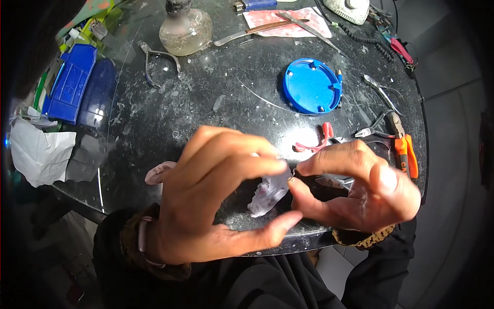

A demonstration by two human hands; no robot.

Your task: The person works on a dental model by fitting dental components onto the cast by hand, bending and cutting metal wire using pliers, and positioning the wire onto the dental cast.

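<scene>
My left hand (221, 195) is raised over the front of the table, its fingers curved and the thumb well apart from them. No object shows in it. Close to its fingertips, my right hand (355, 188) pinches a tiny, thin dark piece that looks like wire (292, 177) between thumb and forefinger. A whitish plaster dental cast (268, 196) lies on the table below and between the hands, partly covered by the left fingers. Another pale pink cast (158, 173) shows beside my left hand, partly hidden. Beyond my right hand is a pink curved dental piece (321, 139).
A blue round lid (312, 86) sits on the dark table (206, 110). Orange-handled cutters (406, 149) and several pliers lie right. A glass burner (186, 33), small pliers (159, 62) and a wax knife (262, 30) are farther back. Left are a blue box (71, 82) and paper (41, 152).
</scene>
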